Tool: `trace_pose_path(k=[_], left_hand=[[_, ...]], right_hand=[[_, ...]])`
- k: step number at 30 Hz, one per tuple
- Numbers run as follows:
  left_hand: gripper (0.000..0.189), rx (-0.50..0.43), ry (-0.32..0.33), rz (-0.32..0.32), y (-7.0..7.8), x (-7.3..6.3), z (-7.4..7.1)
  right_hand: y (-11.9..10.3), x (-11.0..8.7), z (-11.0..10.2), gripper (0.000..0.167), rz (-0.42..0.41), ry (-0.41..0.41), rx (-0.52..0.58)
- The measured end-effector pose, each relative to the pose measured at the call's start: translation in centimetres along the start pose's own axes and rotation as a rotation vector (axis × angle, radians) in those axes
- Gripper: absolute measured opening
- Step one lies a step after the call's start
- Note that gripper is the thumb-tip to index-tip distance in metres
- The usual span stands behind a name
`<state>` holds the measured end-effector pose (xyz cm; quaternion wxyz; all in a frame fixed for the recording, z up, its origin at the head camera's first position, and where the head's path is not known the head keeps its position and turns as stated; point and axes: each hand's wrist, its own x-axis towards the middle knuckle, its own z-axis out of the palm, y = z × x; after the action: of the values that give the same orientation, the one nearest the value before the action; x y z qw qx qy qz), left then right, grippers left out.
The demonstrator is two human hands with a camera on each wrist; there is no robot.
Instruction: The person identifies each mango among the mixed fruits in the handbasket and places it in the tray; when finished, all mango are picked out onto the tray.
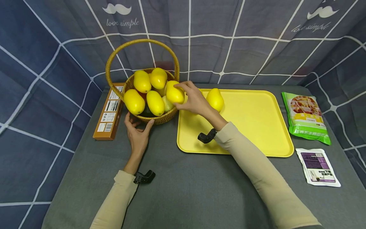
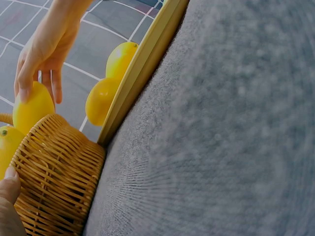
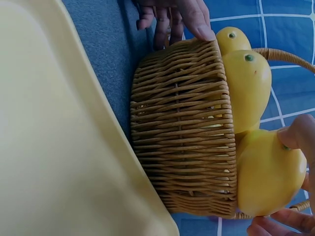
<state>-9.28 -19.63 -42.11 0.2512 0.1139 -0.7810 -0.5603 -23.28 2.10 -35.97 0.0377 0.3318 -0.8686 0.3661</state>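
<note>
My right hand (image 1: 195, 98) grips a smooth yellow fruit (image 1: 174, 92) between thumb and fingers at the right rim of a wicker basket (image 1: 163, 119). Several similar yellow fruits (image 1: 133, 101) fill the basket, with a pale green one (image 1: 167, 104) lower down. At the basket's near side, my left hand (image 1: 138, 133) has thumb and fingers spread, and in the right wrist view its thumb (image 3: 199, 24) touches the rim. Two yellow fruits (image 2: 103, 101) lie on the yellow tray (image 1: 251, 124); in the head view my right hand mostly hides one. The basket's bottom is hidden.
A brown box (image 1: 106, 117) lies left of the basket. Right of the tray are a green food packet (image 1: 307, 117) and a white-and-purple pouch (image 1: 318, 167). The basket's tall handle (image 1: 143, 41) arches above the fruit. A tiled-pattern curtain (image 1: 211, 57) hangs behind.
</note>
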Motion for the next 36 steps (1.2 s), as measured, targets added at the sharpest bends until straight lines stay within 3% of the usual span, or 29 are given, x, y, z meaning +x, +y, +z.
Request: trace_pose_path(k=[7,16,26,36], left_hand=[[0.087,-0.001,-0.001,0.007,0.1,0.0,0.0],[0.087,-0.004,0.001,-0.007,0.0,-0.1,0.0],[0.086,-0.009,0.004,-0.004,0.1,-0.2,0.1],[0.086,0.0,0.003,0.001,0.0,-0.3,0.2]], right_hand=[[0.2,-1.9,-0.9,0.064,-0.03,0.07,0.019],[1.8,-4.3,-2.5,0.065,-0.008,0.174,0.039],[5.4,-8.1,-5.5,0.065,0.074,0.279,0.013],[9.1,-12.3,-8.2,0.066,0.175,0.327,-0.025]])
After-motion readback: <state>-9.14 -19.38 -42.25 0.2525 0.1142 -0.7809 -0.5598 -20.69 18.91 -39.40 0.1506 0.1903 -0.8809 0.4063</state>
